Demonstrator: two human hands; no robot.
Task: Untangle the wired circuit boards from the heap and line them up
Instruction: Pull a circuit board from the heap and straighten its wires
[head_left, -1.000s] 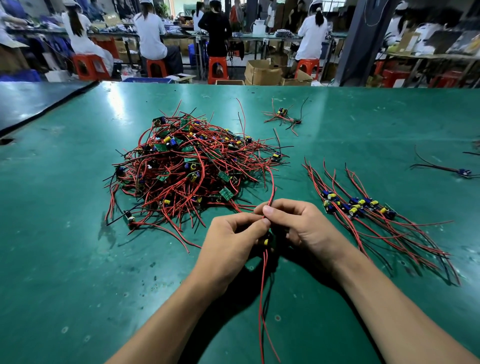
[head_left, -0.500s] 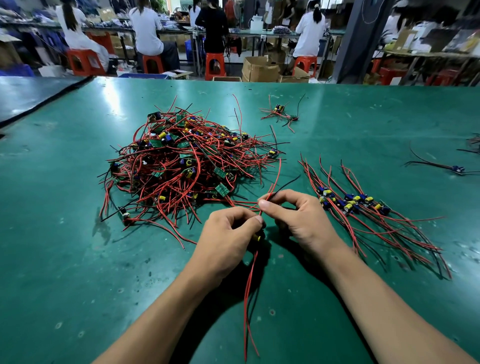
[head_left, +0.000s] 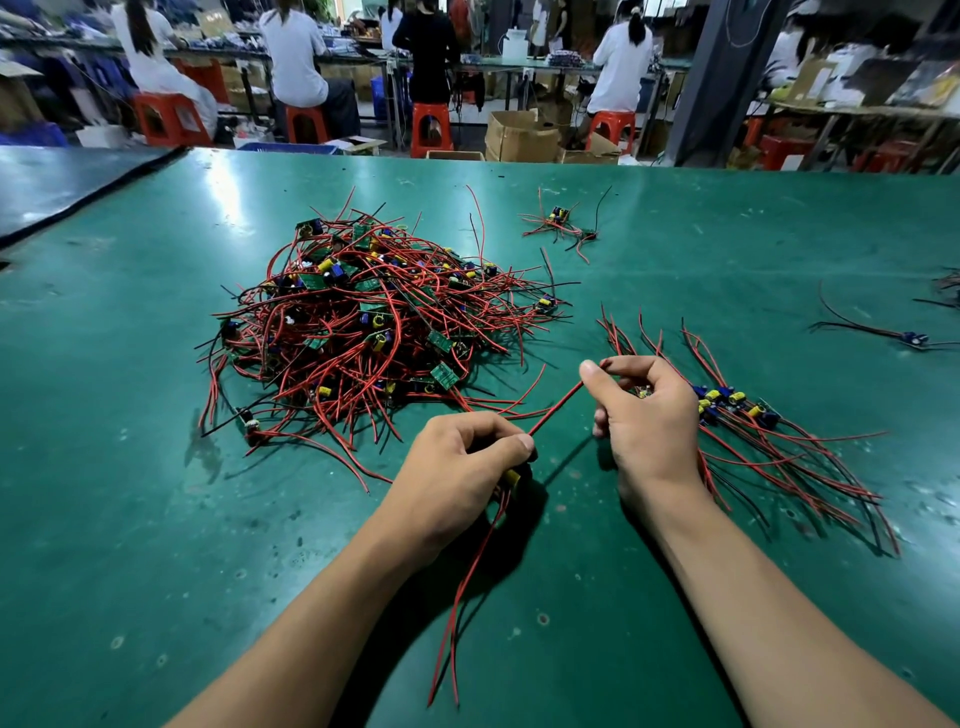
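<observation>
A heap of small green circuit boards (head_left: 363, 322) tangled in red and black wires lies on the green table, left of centre. My left hand (head_left: 457, 467) grips one wired board; its yellow capacitor (head_left: 511, 477) shows under the fingers and its wires trail toward me. My right hand (head_left: 639, 415) pinches a red wire (head_left: 556, 410) of that board between thumb and fingers, stretched taut between both hands. To the right lies a row of lined-up boards (head_left: 727, 405) with wires fanned out, partly hidden by my right hand.
A small loose cluster of wired boards (head_left: 561, 221) lies at the back centre. A single wired board (head_left: 911, 338) lies at the far right. The green table (head_left: 156, 519) ends at a dark seam on the left. Seated people, red stools and cardboard boxes stand beyond the far edge.
My right hand has moved right and away from my left, drawing the red wire out straight. My left hand stays in place holding the board.
</observation>
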